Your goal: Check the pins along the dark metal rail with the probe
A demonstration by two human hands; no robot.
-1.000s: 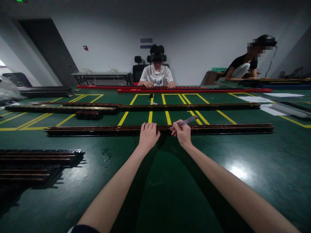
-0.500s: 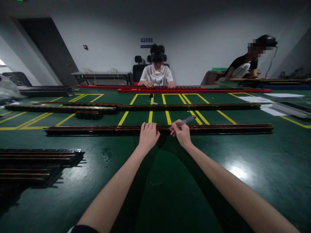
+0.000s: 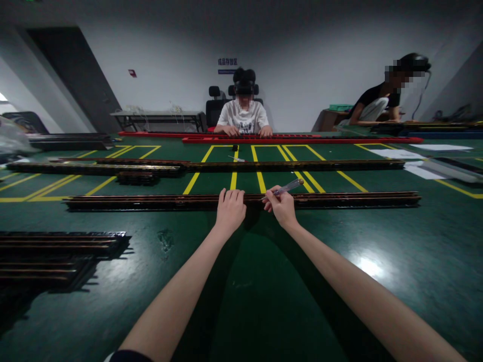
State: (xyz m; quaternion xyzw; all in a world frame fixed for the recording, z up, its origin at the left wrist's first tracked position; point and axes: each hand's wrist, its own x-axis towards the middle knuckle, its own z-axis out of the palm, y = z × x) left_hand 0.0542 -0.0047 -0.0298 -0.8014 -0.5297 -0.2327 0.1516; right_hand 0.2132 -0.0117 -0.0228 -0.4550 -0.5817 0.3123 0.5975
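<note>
A long dark strip (image 3: 339,200) with copper-coloured lines lies crosswise on the green table in front of me. My left hand (image 3: 231,210) rests over its middle, fingers bent across the top and wrapped on it. Just to the right, my right hand (image 3: 279,205) pinches a screwdriver (image 3: 289,187) with a clear handle. The handle's end points up and to the right, while the tip points down-left at the strip, between my two hands. Whether the tip touches the strip is too small to tell.
More dark strips (image 3: 56,246) are stacked at the left edge. Beyond my hands lie another long strip (image 3: 302,166) and a short bundle (image 3: 138,178). Red bars (image 3: 339,141) lie before a seated person (image 3: 243,115). Another person (image 3: 377,103) bends at the right; papers (image 3: 424,170) lie nearby.
The long strip has shifted slightly to the left, with my left hand still on it. The right hand and screwdriver have stayed almost in place.
</note>
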